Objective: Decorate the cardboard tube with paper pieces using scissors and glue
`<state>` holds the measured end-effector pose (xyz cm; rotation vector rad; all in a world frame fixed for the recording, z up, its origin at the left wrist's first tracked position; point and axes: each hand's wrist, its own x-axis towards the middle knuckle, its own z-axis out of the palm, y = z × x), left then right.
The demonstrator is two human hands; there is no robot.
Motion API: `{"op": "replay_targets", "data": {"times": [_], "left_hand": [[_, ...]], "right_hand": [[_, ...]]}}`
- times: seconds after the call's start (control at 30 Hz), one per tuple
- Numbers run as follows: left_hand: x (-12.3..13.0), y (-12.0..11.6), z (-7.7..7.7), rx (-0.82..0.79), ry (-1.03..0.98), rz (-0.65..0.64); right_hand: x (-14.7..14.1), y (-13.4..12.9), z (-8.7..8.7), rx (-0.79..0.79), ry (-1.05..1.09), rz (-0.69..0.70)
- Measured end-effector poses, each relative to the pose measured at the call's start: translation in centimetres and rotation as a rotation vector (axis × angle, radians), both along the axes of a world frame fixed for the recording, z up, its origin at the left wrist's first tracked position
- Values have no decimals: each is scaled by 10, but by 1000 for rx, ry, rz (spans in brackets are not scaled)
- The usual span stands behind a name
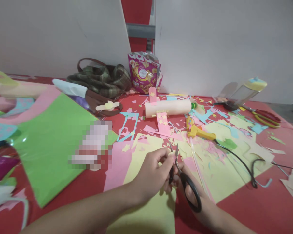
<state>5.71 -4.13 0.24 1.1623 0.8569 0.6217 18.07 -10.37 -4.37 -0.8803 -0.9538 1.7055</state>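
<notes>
My right hand (pixel 183 182) has its fingers through the black handles of a pair of scissors (pixel 191 195). The blades point away from me and stand slightly apart. Close beside them, my left hand (pixel 156 170) is closed in a pinch on a small pale piece of paper (pixel 171 156), mostly hidden by the fingers. Both hands are above yellow paper sheets (pixel 146 204) and a pink sheet (pixel 117 162). Just beyond them, a cream paper tube (pixel 173 108) lies on its side with pink strips (pixel 163 123) bearing yellow stars.
A yellow glue gun (pixel 200 132) with a black cord lies right of centre among paper scraps. Red-handled scissors (pixel 267 118) and a clear container (pixel 246 92) are at far right. A green sheet (pixel 53 146) covers the left. Behind stand a snack bag (pixel 143 73) and plaid bag (pixel 104 79).
</notes>
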Motion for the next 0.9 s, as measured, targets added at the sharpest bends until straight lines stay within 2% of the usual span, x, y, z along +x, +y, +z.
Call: {"op": "replay_targets", "data": {"times": [0.1,0.5,0.77,0.9], "left_hand": [[0,0,-1,0,8,-12],[1,-1,1,-6,12,19],[1,-1,1,29,26,29],[1,-2,0,35,36,30]], "right_hand": [[1,-1,-1,62,35,3],[0,1,2,105,-33,-3],[-1,4,21,73,-149,66],[-1,3,23,65,-153,65]]}}
